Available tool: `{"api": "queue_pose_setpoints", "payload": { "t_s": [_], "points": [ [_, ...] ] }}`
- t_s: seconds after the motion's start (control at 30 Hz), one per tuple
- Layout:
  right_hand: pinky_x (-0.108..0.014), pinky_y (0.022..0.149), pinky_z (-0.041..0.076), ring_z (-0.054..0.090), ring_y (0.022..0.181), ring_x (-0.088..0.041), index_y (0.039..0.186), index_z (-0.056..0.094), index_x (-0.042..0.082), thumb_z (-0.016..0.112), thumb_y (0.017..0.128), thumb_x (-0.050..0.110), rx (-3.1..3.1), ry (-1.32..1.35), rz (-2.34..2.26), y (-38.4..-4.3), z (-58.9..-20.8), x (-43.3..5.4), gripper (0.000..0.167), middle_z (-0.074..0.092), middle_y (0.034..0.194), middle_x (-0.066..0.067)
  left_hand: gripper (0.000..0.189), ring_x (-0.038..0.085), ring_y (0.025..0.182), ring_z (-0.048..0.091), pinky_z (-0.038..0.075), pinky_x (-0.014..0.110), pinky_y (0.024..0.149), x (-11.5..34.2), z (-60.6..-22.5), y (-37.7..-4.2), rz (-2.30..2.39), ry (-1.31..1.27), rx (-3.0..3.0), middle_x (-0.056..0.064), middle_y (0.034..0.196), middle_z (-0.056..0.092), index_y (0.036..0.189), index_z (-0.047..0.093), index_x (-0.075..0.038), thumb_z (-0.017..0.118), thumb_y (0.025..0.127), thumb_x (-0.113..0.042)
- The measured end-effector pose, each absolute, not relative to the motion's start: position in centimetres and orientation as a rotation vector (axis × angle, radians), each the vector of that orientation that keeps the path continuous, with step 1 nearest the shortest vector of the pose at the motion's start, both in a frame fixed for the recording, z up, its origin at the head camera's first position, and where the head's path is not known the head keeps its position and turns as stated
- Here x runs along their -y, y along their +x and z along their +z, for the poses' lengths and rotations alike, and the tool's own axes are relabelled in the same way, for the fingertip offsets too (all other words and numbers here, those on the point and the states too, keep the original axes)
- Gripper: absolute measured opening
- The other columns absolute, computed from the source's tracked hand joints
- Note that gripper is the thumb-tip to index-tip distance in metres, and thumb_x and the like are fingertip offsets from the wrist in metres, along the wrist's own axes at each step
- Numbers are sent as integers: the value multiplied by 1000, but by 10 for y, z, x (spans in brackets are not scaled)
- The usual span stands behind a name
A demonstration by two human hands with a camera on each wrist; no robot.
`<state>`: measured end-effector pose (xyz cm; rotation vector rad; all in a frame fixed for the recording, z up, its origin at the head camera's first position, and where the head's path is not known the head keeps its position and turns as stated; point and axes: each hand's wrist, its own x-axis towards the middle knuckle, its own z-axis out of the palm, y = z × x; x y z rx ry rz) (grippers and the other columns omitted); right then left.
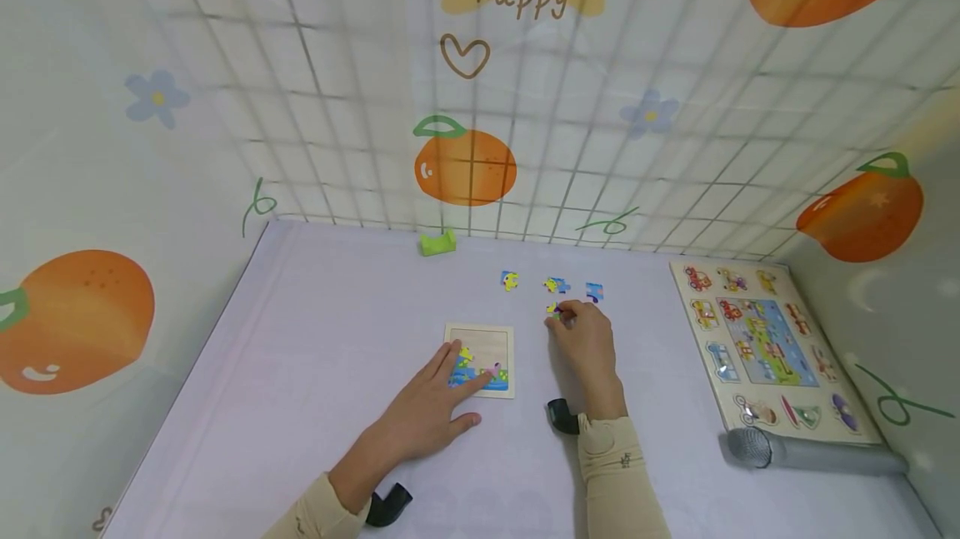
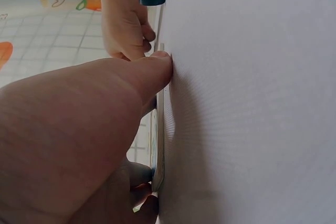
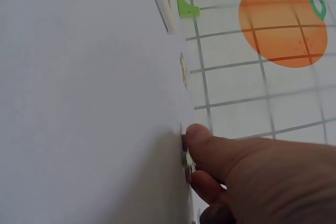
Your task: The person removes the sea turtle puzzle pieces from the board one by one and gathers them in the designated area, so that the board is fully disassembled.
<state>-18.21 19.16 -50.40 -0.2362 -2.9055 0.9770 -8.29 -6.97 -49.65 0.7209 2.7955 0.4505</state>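
My left hand (image 1: 422, 412) rests with spread, straight fingers across a small square wooden jigsaw tray (image 1: 511, 356). Blue, green and yellow pieces fill the tray's lower part; bare wood shows in its upper part, and the fingers hide some of the picture. In the left wrist view, the tray's thin edge (image 2: 160, 145) runs beside that hand. To the right of the tray, my right hand (image 1: 588, 347) pinches a small colourful puzzle piece (image 1: 553, 311) between thumb and fingers. The right wrist view shows this piece (image 3: 186, 153) edge-on at the thumb, partly covered.
Loose puzzle pieces lie behind the right hand: a yellow-and-blue one (image 1: 509, 281), another (image 1: 557, 285) and a blue one (image 1: 594, 291). A green block (image 1: 438, 242) stands near the back wall. At right are a picture board (image 1: 701, 339) and a grey microphone (image 1: 825, 452).
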Motion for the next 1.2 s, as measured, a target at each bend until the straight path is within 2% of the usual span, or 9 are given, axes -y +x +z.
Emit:
{"api": "queue_pose_setpoints", "payload": {
  "t_s": [0.27, 0.4, 0.5, 0.6, 0.7, 0.9, 1.2],
  "points": [
    [-45, 88, 54, 66, 99, -32, 116, 74, 3, 75, 93, 26, 2841, -199, 1029, -181, -499, -189, 33, 73, 104, -14, 61, 40, 159, 12, 29, 52, 125, 70, -495, -82, 460, 727, -2789, 24, 170, 14, 156, 42, -37, 60, 100, -51],
    [-44, 88, 54, 66, 99, -30, 117, 75, 4, 75, 93, 25, 2830, -135, 1092, -180, -496, -181, 32, 75, 105, -13, 61, 39, 159, 11, 28, 52, 126, 71, -497, -83, 459, 726, -2783, 23, 170, 13, 156, 41, -37, 59, 100, -52],
    [-37, 76, 54, 64, 86, -25, 118, 75, 9, 75, 93, 26, 2865, -44, 1152, -178, -493, -169, 31, 74, 105, -8, 62, 38, 160, 10, 27, 52, 126, 72, -497, -83, 453, 718, -2773, 21, 171, 11, 156, 40, -39, 59, 100, -53],
    [-28, 62, 48, 57, 72, -18, 118, 75, 12, 77, 92, 27, 2907, 98, 1227, -174, -493, -154, 30, 73, 103, -4, 62, 38, 160, 9, 27, 52, 126, 72, -497, -84, 451, 720, -2768, 21, 171, 11, 157, 39, -40, 59, 100, -54],
    [-24, 55, 44, 54, 67, -13, 115, 76, 13, 78, 91, 26, 2932, 248, 1312, -170, -492, -140, 27, 73, 98, -1, 62, 38, 160, 9, 26, 53, 127, 73, -497, -84, 466, 734, -2760, 22, 171, 11, 157, 37, -39, 58, 100, -53],
    [-23, 60, 49, 59, 69, -9, 109, 78, 15, 78, 91, 24, 2999, 414, 1407, -162, -492, -123, 20, 72, 90, 4, 61, 39, 160, 8, 27, 52, 126, 73, -498, -85, 460, 760, -2765, 24, 170, 11, 157, 39, -37, 58, 101, -52],
    [-23, 66, 54, 63, 72, -7, 112, 77, 11, 75, 93, 19, 3049, 546, 1410, -158, -497, -115, 21, 73, 88, 5, 57, 39, 159, 8, 28, 53, 125, 74, -498, -84, 481, 774, -2772, 23, 170, 10, 154, 47, -32, 58, 101, -50]
  ]
}}
